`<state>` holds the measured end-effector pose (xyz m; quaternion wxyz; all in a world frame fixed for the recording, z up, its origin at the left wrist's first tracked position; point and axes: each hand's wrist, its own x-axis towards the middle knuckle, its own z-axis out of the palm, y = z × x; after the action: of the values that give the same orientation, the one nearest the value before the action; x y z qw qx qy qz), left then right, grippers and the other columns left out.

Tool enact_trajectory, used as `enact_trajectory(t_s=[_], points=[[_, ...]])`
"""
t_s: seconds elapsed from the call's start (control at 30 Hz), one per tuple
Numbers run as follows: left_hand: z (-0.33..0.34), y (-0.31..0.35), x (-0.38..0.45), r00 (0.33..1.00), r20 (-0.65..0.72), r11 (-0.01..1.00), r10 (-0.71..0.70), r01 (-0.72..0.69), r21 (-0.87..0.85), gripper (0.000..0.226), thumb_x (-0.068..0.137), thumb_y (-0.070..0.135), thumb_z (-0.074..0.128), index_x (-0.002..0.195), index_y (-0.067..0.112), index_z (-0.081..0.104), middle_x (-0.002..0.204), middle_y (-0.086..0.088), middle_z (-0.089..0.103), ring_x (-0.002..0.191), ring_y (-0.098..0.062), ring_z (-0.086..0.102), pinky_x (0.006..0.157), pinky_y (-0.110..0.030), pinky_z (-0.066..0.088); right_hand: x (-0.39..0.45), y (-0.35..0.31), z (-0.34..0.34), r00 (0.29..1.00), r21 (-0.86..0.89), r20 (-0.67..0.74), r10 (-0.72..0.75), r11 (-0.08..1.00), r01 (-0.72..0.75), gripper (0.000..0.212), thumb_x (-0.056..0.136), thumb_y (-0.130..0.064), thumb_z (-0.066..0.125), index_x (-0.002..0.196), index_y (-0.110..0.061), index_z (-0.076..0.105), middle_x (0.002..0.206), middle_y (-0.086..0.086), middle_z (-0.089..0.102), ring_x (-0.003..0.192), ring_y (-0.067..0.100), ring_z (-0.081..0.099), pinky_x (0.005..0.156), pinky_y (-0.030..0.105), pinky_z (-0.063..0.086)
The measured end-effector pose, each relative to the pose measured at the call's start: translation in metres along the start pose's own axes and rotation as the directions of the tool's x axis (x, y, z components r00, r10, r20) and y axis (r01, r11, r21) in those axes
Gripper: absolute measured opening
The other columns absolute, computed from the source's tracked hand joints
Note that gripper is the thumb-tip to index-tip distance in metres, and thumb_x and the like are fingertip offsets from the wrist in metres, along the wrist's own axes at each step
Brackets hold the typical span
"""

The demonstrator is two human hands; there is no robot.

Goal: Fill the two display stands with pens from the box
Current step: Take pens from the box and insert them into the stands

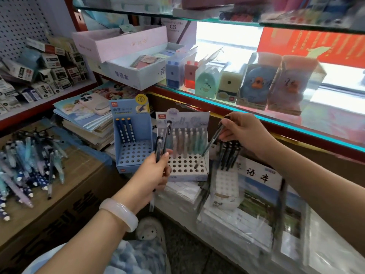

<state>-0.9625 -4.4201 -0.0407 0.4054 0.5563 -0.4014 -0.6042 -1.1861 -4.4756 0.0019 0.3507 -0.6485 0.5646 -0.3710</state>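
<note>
Right hand [240,128] pinches a pen [211,143] by its cap end, tip over the white stand [189,169]; left hand [156,171] grips spare pens [161,147]. Light, stiff, slick (hold high).

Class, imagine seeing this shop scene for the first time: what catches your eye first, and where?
At centre, the right hand lowers a black pen into the white display stand, while the left hand grips more pens. A blue display stand stands beside it, and loose pens lie piled at left.
</note>
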Motion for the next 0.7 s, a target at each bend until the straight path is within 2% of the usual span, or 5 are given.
enact_trajectory(t_s=[0.13, 0.23, 0.5, 0.6, 0.7], points=[[0.025, 0.0, 0.002, 0.998, 0.056, 0.998, 0.014, -0.011, -0.054, 0.012, 0.101, 0.014, 0.032, 0.099, 0.017, 0.044, 0.061, -0.005, 0.047, 0.031, -0.006, 0.029, 0.033, -0.016, 0.02, -0.015, 0.03, -0.027, 0.98, -0.252, -0.178, -0.094, 0.967, 0.047, 0.008, 0.092, -0.02, 0.056, 0.087, -0.014, 0.059, 0.074, 0.002, 0.067, 0.068, 0.012, 0.068, 0.064, 0.022, 0.057], [0.037, -0.005, 0.003, 0.996, 0.089, 0.998, 0.013, -0.007, -0.062, 0.01, 0.1, 0.012, 0.033, 0.098, 0.016, 0.042, 0.06, -0.006, 0.049, 0.032, -0.007, 0.031, 0.034, -0.016, 0.021, -0.026, 0.056, -0.035, 0.969, -0.43, -0.228, -0.093, 0.903, -0.014, 0.012, 0.093, -0.024, 0.055, 0.086, -0.016, 0.057, 0.07, -0.006, 0.064, 0.065, 0.004, 0.064, 0.061, 0.018, 0.052], [0.041, -0.01, 0.0, 0.982, 0.169, 0.997, 0.081, -0.081, -0.008, 0.018, 0.099, 0.012, 0.036, 0.108, 0.014, 0.052, 0.06, -0.003, 0.052, 0.038, -0.008, 0.036, 0.037, -0.017, 0.028, -0.033, 0.094, -0.02, 0.971, -0.439, -0.239, -0.018, 0.894, -0.091, 0.022, 0.096, -0.025, 0.05, 0.09, -0.006, 0.058, 0.076, 0.003, 0.066, 0.072, 0.015, 0.066, 0.071, 0.039, 0.056], [0.039, -0.011, 0.0, 0.981, 0.175, 0.996, 0.089, -0.09, -0.001, 0.021, 0.099, 0.012, 0.037, 0.112, 0.011, 0.053, 0.061, -0.002, 0.052, 0.039, -0.008, 0.037, 0.038, -0.017, 0.029, -0.032, 0.096, -0.017, 0.964, -0.467, -0.259, -0.061, 0.881, -0.07, 0.023, 0.096, -0.027, 0.05, 0.09, -0.006, 0.058, 0.077, 0.006, 0.066, 0.072, 0.021, 0.065, 0.071, 0.047, 0.054], [0.037, -0.012, 0.0, 0.981, 0.171, 0.996, 0.091, -0.093, 0.002, 0.022, 0.099, 0.013, 0.038, 0.114, 0.012, 0.053, 0.061, 0.0, 0.053, 0.04, -0.007, 0.038, 0.039, -0.017, 0.031, -0.03, 0.092, -0.019, 0.939, -0.484, -0.311, -0.145, 0.875, -0.025, 0.023, 0.096, -0.026, 0.049, 0.087, -0.006, 0.058, 0.075, 0.006, 0.065, 0.07, 0.021, 0.064, 0.069, 0.045, 0.054]])
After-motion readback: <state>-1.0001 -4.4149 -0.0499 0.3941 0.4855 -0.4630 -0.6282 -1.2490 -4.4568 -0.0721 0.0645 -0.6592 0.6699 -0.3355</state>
